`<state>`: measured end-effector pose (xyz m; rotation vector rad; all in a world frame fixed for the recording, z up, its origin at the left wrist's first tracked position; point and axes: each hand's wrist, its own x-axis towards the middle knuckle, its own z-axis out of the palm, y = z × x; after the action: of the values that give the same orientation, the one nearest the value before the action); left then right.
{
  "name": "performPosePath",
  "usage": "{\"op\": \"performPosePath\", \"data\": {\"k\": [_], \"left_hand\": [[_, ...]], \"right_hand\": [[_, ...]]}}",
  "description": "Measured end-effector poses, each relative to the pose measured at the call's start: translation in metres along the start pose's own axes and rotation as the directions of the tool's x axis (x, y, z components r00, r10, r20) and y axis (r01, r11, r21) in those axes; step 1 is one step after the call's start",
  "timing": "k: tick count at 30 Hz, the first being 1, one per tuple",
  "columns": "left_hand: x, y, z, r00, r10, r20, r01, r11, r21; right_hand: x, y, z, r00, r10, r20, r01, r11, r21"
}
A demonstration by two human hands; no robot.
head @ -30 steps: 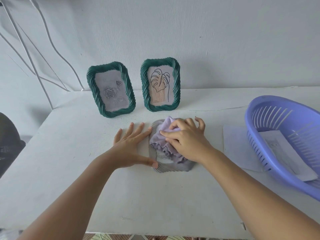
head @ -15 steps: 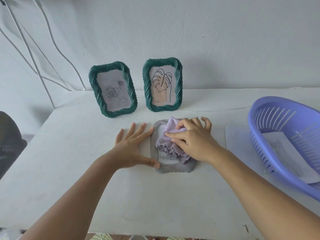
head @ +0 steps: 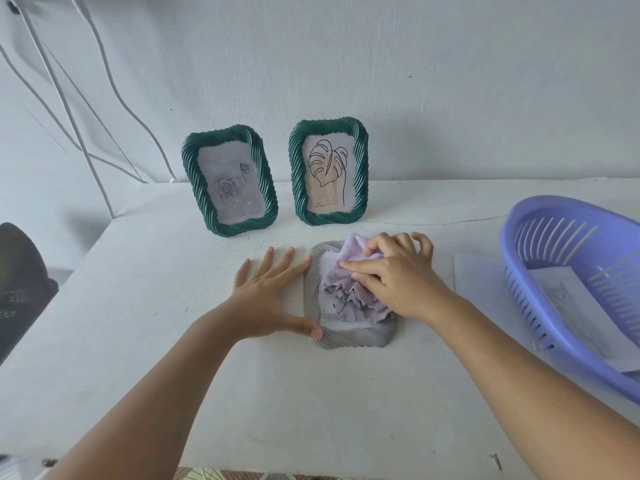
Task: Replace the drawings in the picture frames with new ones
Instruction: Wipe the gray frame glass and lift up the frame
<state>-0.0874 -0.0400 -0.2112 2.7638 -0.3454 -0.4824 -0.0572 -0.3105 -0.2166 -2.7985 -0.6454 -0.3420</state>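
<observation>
A grey ribbed picture frame (head: 349,337) lies flat on the white table (head: 138,341). My right hand (head: 398,275) presses a crumpled lilac cloth (head: 346,292) onto its glass. My left hand (head: 266,296) lies flat beside the frame's left edge, fingers spread, thumb touching the lower left corner. Two green frames stand against the wall: the left one (head: 229,180) holds a grey rose drawing, the right one (head: 329,171) a leaf line drawing.
A purple plastic basket (head: 540,237) with a paper sheet (head: 568,306) inside sits at the right. Another white sheet (head: 478,275) lies on the table beside it. White cables (head: 104,84) run down the wall at left. A dark object (head: 20,271) is beyond the table's left edge.
My right hand with the cloth has shifted slightly up and right over the grey frame. My left hand has stayed in place.
</observation>
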Motion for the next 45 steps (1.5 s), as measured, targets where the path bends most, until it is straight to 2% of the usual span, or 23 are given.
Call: {"op": "performPosePath", "data": {"k": [5,8,11,14,19,24,29,32,36,38,42,45], "left_hand": [[-0.002,0.002,-0.001,1.0,-0.001,0.012,0.001,1.0,-0.001],[-0.002,0.002,-0.001,1.0,0.001,0.006,-0.001,1.0,-0.004],[0.0,0.001,0.0,1.0,-0.003,0.003,0.003,1.0,-0.009],[0.0,0.001,0.0,1.0,0.0,0.002,0.0,1.0,-0.012],[-0.001,0.001,-0.001,1.0,-0.003,0.001,0.003,1.0,-0.02],[-0.001,0.001,-0.001,1.0,-0.002,-0.004,0.002,1.0,-0.025],[-0.001,0.002,-0.001,1.0,-0.009,0.003,0.009,1.0,-0.012],[-0.001,0.002,-0.001,1.0,-0.013,0.005,0.013,1.0,-0.015],[0.0,0.003,-0.001,1.0,-0.009,0.002,0.009,1.0,-0.019],[-0.001,0.002,-0.001,1.0,-0.01,0.001,0.01,1.0,-0.019],[-0.001,0.001,-0.001,1.0,-0.006,-0.001,0.006,1.0,-0.019],[-0.001,0.001,0.0,1.0,-0.005,-0.002,0.005,1.0,-0.019]], "right_hand": [[0.019,-0.033,0.013,0.995,0.096,-0.02,-0.095,0.995,0.011],[0.006,-0.034,0.011,0.998,0.053,-0.037,-0.052,0.998,0.035],[-0.02,-0.017,0.0,0.995,0.027,-0.095,-0.033,0.998,-0.061],[-0.025,-0.007,-0.002,0.977,0.14,-0.162,-0.159,0.98,-0.116],[-0.003,-0.027,0.009,0.942,0.296,-0.159,-0.31,0.948,-0.072],[-0.034,-0.017,0.005,0.976,0.144,-0.162,-0.155,0.986,-0.054],[-0.023,-0.016,0.0,0.95,0.228,-0.215,-0.269,0.945,-0.186],[-0.003,-0.025,0.005,0.937,0.303,-0.175,-0.326,0.937,-0.123],[-0.016,-0.021,0.006,0.974,0.205,-0.097,-0.206,0.978,-0.007],[-0.028,-0.011,0.0,0.986,0.148,-0.073,-0.149,0.989,-0.01],[-0.016,-0.007,-0.007,0.967,0.231,-0.11,-0.241,0.967,-0.088],[-0.006,-0.022,-0.003,0.97,0.231,-0.068,-0.235,0.971,-0.044]]}}
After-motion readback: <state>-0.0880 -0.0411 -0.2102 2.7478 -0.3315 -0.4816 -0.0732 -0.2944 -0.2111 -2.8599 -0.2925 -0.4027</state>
